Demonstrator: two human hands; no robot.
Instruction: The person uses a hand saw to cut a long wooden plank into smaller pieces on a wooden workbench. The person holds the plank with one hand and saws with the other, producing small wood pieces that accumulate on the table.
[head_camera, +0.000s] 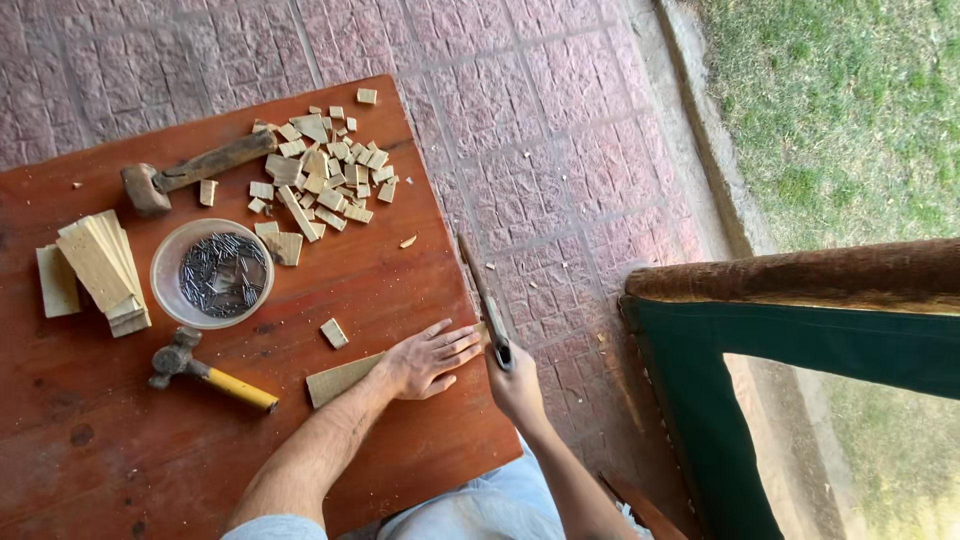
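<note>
A: What do the hands hold?

B: The left hand (428, 358) lies flat with fingers spread, pressing a thin wooden strip (340, 380) onto the red-brown table (400, 450) near its edge. The right hand (515, 385) is clenched around the handle of a saw (484, 297), whose narrow blade runs along the table's edge, just beside the strip's end (whether the teeth touch the wood cannot be told).

A: And the strip's position?

B: It lies flat on the table, one end under the left palm and reaching the edge, the other end pointing toward a hammer with a yellow handle (213, 377).

A: What else is on the table?

B: A small wooden block (334, 332) lies just above the strip. Farther off stand a round bowl of dark nails (212, 273), a stack of wooden slats (98, 270), a scattered pile of short cut pieces (320, 175) and a second hammer with a wooden handle (195, 172). Beside the table are the paved floor (560, 150) and a green fabric panel (760, 350).
</note>
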